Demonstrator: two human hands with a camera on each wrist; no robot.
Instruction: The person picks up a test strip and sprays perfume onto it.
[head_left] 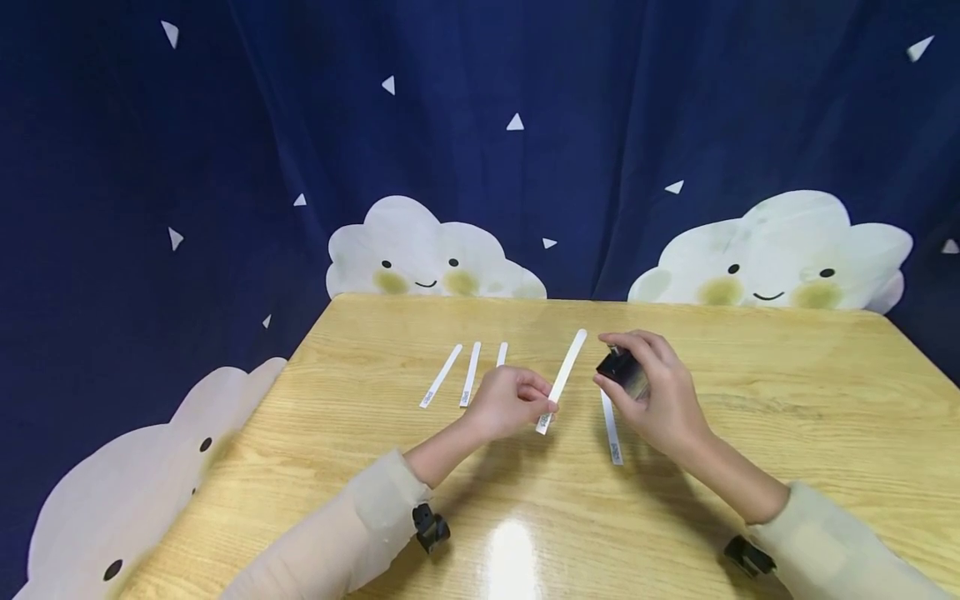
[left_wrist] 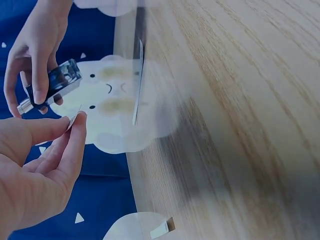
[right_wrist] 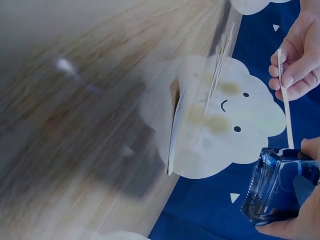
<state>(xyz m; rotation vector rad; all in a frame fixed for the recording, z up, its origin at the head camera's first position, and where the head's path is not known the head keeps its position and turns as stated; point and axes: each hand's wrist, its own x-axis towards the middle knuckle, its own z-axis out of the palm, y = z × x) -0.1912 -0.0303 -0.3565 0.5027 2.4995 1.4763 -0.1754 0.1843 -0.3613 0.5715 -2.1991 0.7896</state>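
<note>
My left hand (head_left: 510, 404) pinches a white paper test strip (head_left: 567, 367) near its printed end between thumb and fingers. The strip's rounded end points up and away, above the table. Facing it from the right, my right hand (head_left: 667, 400) grips a dark glass perfume bottle (head_left: 626, 373), tilted, its nozzle toward the strip. A fingertip lies close to the silver nozzle. In the right wrist view the bottle (right_wrist: 280, 185) looks blue and clear-walled, with the held strip (right_wrist: 287, 117) just beyond it. Another strip (head_left: 612, 429) lies on the table below the right hand, partly hidden by it.
Three more strips lie on the wooden table (head_left: 787, 400) left of centre: one strip (head_left: 441, 377), a second strip (head_left: 471, 375) and a third strip (head_left: 502, 353) partly behind my left hand. A dark blue curtain (head_left: 585, 167) with cloud prints hangs behind the table.
</note>
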